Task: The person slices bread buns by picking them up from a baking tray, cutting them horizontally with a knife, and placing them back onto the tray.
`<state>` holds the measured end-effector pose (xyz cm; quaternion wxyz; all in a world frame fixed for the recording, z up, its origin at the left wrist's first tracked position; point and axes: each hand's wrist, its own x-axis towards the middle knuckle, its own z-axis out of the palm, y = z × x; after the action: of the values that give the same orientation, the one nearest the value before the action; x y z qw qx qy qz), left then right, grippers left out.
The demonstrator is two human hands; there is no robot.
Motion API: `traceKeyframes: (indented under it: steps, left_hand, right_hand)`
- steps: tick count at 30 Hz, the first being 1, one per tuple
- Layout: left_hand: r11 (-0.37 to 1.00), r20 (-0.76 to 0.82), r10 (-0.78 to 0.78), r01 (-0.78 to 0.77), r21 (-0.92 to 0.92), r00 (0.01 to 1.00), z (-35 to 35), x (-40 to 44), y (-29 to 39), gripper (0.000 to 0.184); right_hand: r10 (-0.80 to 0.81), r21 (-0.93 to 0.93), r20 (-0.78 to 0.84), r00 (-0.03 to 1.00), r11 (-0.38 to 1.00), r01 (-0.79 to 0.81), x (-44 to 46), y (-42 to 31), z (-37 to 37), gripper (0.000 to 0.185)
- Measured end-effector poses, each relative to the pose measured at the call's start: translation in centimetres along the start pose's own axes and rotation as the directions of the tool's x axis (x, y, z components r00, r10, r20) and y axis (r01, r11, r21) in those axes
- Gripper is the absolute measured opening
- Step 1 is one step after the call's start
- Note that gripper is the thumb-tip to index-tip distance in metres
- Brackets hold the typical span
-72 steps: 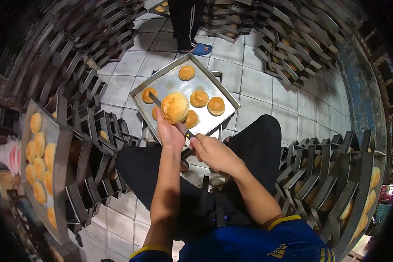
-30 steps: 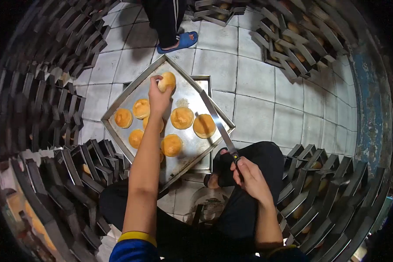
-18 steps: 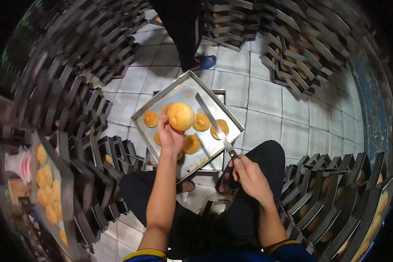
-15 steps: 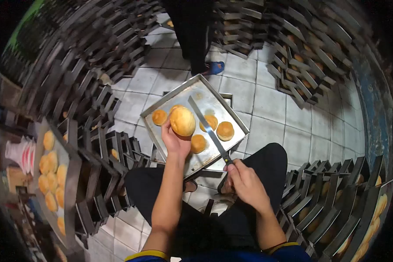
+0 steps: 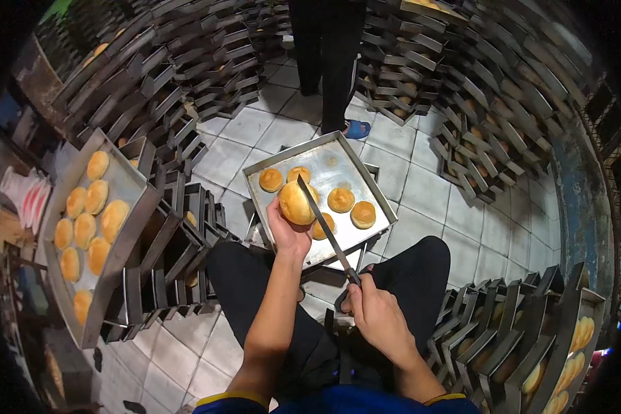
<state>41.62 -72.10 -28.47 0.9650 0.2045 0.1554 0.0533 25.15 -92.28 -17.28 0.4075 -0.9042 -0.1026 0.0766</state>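
My left hand [image 5: 290, 231] is wrapped around a round golden bun [image 5: 296, 204], lifted above a square metal baking tray [image 5: 374, 195]. In my right hand [image 5: 378, 312] is the dark handle of a long knife [image 5: 331, 238]. Its blade slants up and left, with the tip at the bun's right side; whether it has cut in, I cannot tell. Several more buns, such as the one at the right [image 5: 363, 214], lie on the tray. One of them is partly hidden behind the blade and the held bun.
A tray of buns [image 5: 141, 186] tops the stack at my left. Another bun-filled tray [image 5: 586, 310] stands at the right. Tall stacks of metal trays [image 5: 221, 76] surround the tiled floor [image 5: 428, 200]. Beyond the tray stands a person in dark trousers [image 5: 331, 62] and a blue sandal [image 5: 357, 129].
The knife blade has swung left, from over the tray to the held bun. Another bun shows at the tray's upper left. The view has shifted, showing more of the left-hand tray.
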Motion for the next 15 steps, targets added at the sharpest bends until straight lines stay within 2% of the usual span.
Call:
traceKeyframes:
  steps: [4, 12, 15]
  left_hand:
    - [0.999, 0.075, -0.031, 0.029, 0.021, 0.997, -1.3, 0.4, -0.6, 0.047]
    - [0.998, 0.084, -0.065, 0.064, 0.016, 0.994, -0.1, -1.0, -2.6, 0.042]
    - [1.0, 0.102, -0.006, 0.004, 0.016, 0.995, -1.8, 0.9, -1.2, 0.041]
  right_hand:
    - [0.011, -0.061, -0.005, 1.0, 0.998, -0.011, -0.5, -0.7, 0.2, 0.024]
    - [0.068, -0.152, -0.054, 0.996, 0.985, -0.076, 2.3, -2.0, 0.0, 0.026]
    - [0.049, -0.149, 0.0, 0.999, 0.988, -0.049, 1.2, -1.5, -0.9, 0.026]
